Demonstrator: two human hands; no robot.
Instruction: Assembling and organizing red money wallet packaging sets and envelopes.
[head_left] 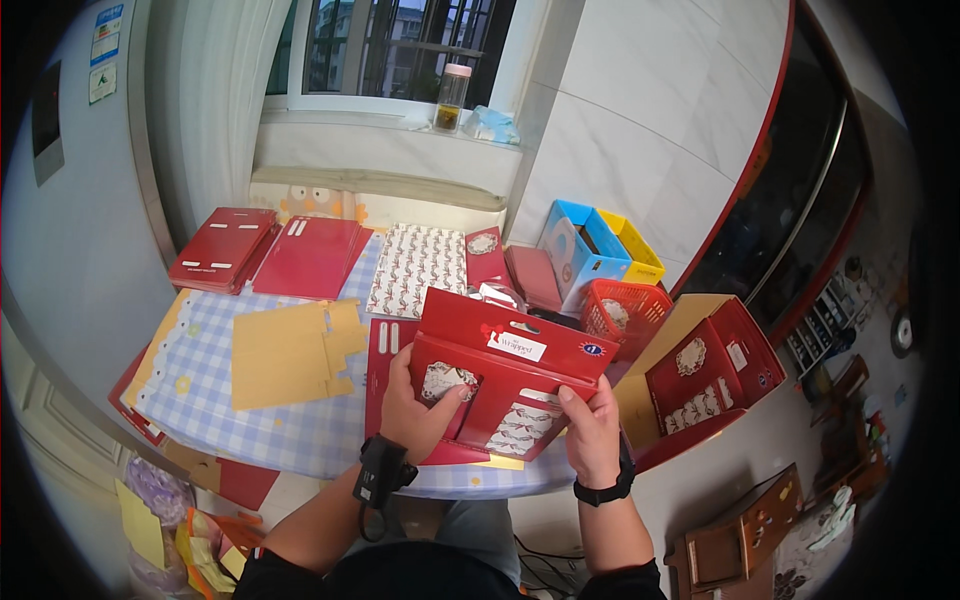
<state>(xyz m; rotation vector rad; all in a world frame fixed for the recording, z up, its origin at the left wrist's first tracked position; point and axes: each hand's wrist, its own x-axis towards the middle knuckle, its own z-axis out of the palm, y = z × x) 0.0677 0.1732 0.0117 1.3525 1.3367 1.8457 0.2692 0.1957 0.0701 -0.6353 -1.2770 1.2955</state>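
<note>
A flat red cardboard package [470, 400] with a hanging slot in its top flap is held up over the near edge of the table, tilted toward me. Its front shows a white label, a floral oval and a patterned panel. My left hand [425, 415] grips its left side, thumb on the front near the oval. On the right edge, my right hand [592, 430] holds it with the thumb in front; the fingers behind are mostly hidden. Beneath the package lies a red card sheet [380, 360], partly covered. A flat kraft cardboard piece [280, 350] lies to the left.
A checked tablecloth [190, 350] covers the table. Red card stacks [220, 245] and a patterned sheet stack [420, 265] lie at the back. Back right are a blue box [590, 262], a yellow box [640, 255] and a red basket [640, 300]. An open carton [640, 385] holds red packages.
</note>
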